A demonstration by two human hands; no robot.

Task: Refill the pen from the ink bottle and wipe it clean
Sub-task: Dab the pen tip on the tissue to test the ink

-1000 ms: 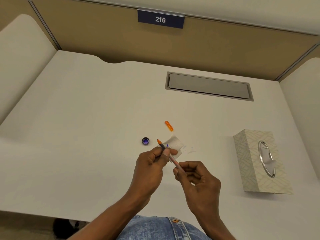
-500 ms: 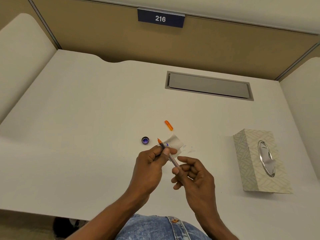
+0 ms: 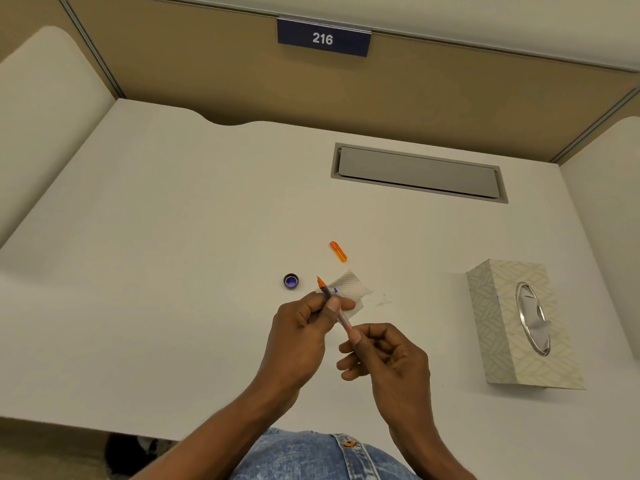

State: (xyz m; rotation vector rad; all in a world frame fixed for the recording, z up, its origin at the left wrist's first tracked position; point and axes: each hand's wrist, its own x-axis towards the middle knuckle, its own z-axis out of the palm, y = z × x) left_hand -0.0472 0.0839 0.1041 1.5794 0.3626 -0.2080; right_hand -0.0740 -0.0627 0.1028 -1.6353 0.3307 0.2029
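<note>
From the head view, my left hand [image 3: 301, 336] grips the pen [image 3: 334, 306] around its front half, thumb and fingers pinched on the barrel, with the orange tip poking up and away from me just past my knuckles. My right hand [image 3: 388, 362] holds the pen's back end between thumb and forefinger, the other fingers loosely curled beneath. The pen runs at a slant from one hand to the other, both hands raised a little above the desk [image 3: 173, 237].

Tucked under my left fingers, and spreading out just beyond them toward the right, lies a folded white tissue [image 3: 353, 289] with a small blue ink mark near the pen. Beyond my left hand, slightly to its left, a small round cap [image 3: 291, 281] lies on the desk with its purple inside facing up. Farther out past the tissue lies the orange pen cap [image 3: 338, 251], well apart from both hands. I cannot make out the ink bottle itself.

Well off to the right of my right hand stands a patterned tissue box [image 3: 502, 306] with an oval opening on top. Far beyond both hands a grey hatch [image 3: 419, 172] sits flush in the desk, and above it the partition carries a sign [image 3: 323, 38] reading 216. Denim [image 3: 304, 459] shows at the near edge, below my forearms.
</note>
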